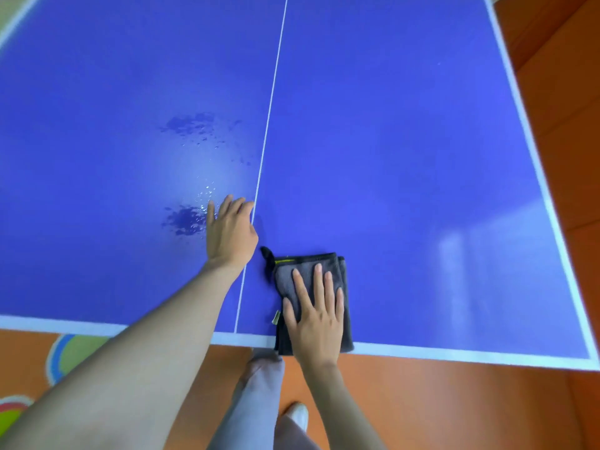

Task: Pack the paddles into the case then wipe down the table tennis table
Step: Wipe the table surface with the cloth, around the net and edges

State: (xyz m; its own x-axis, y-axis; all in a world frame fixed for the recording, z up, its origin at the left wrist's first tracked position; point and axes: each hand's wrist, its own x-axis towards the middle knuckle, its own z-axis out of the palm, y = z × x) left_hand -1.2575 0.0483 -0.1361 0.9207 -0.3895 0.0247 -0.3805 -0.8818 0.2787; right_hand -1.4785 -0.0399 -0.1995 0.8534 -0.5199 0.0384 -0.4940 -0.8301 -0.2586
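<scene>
Folded grey cloth (311, 287) is pressed flat at the table (422, 141) near edge by the right hand (316, 319), fingers straight. Left hand (230, 232) is rested open beside wet patches (188, 219) (still unwiped). Paddles and case aren't seen, so wiping looks barely started.

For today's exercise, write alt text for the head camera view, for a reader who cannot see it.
A right hand presses a folded grey cloth flat on a blue table tennis table near its edge. The left hand rests open beside wet patches left of the centre line.
</scene>
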